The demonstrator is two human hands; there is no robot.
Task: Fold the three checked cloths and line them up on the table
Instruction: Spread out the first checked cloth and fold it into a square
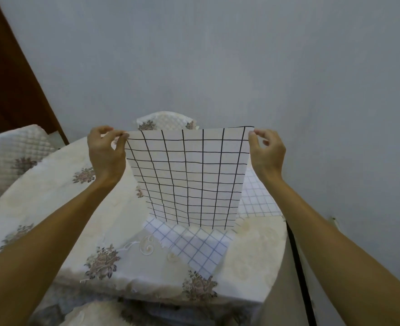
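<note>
Black-checked cloth (pixel 189 175) hangs above the table (pixel 53 198), top corners pinched by left grip (pixel 106 152) and right grip (pixel 267 154).

at the centre of the frame i saw the black-grid cloth (pixel 189 177): white, crossed by bold black lines in large squares. below it, at lower centre, the blue-grid cloth (pixel 199 245) was white with thin, pale blue lines. at centre right i made out a second blue-grid cloth (pixel 257 198), white with smaller squares. the tablecloth (pixel 53 196) was cream, dotted with brownish-pink flower clusters and some white scrollwork. the chair covers (pixel 13 151) at left and top centre were white and diamond-quilted, with like flowers. the wall (pixel 217 55) was plain grey-blue. a dark brown panel (pixel 5 67) filled the upper left, and a black strap (pixel 300 267) crossed the lower right.
</note>
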